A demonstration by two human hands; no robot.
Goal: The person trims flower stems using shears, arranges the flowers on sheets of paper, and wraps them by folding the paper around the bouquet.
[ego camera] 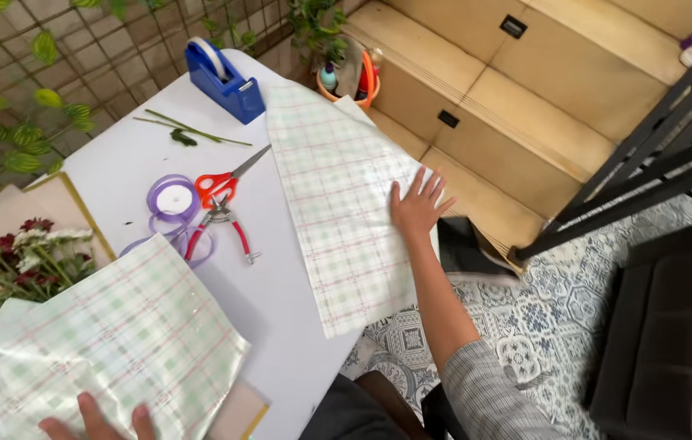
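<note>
My right hand [419, 205] lies flat, fingers spread, on a sheet of green and pink checked wrapping paper [338, 195] that hangs over the right edge of the white table [126, 159]. My left hand [97, 421] shows only fingertips at the bottom edge, resting on a second checked wrapping sheet [118, 342] that wraps a bouquet of red and white flowers [16, 253] at the left.
Red-handled scissors [224, 183], small red-handled pliers [228, 224] and a spool of lilac ribbon [173, 200] lie mid-table. A blue tape dispenser [224, 77] and a cut green stem [187, 130] sit farther back. Tan steps and a black metal frame stand to the right.
</note>
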